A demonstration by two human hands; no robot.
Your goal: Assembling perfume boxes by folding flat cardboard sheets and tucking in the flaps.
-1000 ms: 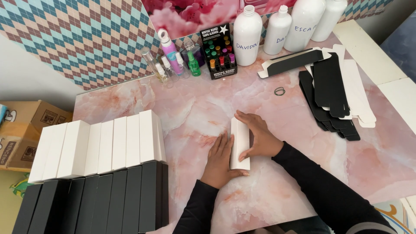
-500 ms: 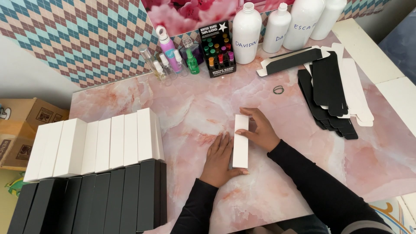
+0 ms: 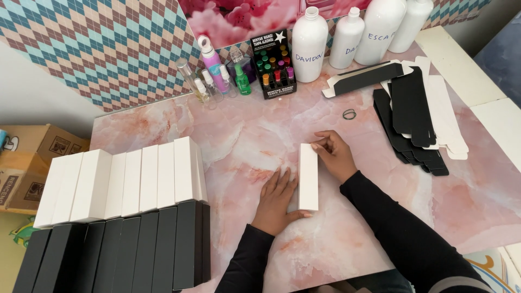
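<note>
Along the left edge of the pink marble tabletop (image 3: 380, 217) we see a row of white boxes (image 3: 122, 182) standing side by side, with a row of black boxes (image 3: 119, 252) in front of it at the near left corner.

Near the middle of the tabletop our left hand (image 3: 277, 201) lies flat, fingers spread, its thumb at the near end of a slim white box (image 3: 308, 176). That box lies flat with its long axis running from the near edge toward the far edge, almost straight, its far end pointing at the small bottles (image 3: 217, 78) by the back wall.

Our right hand (image 3: 334, 154) sits just right of the box, fingertips curled against its far end. Neither hand wraps around the box: both are open and only press its sides and ends, so it lies between them. Whether the right fingertips pinch a flap there, we cannot tell.

Further right a black rubber band (image 3: 349, 114) lies alone, and toward the right edge rests a pile of flat black and white carton blanks (image 3: 418, 114).
</note>
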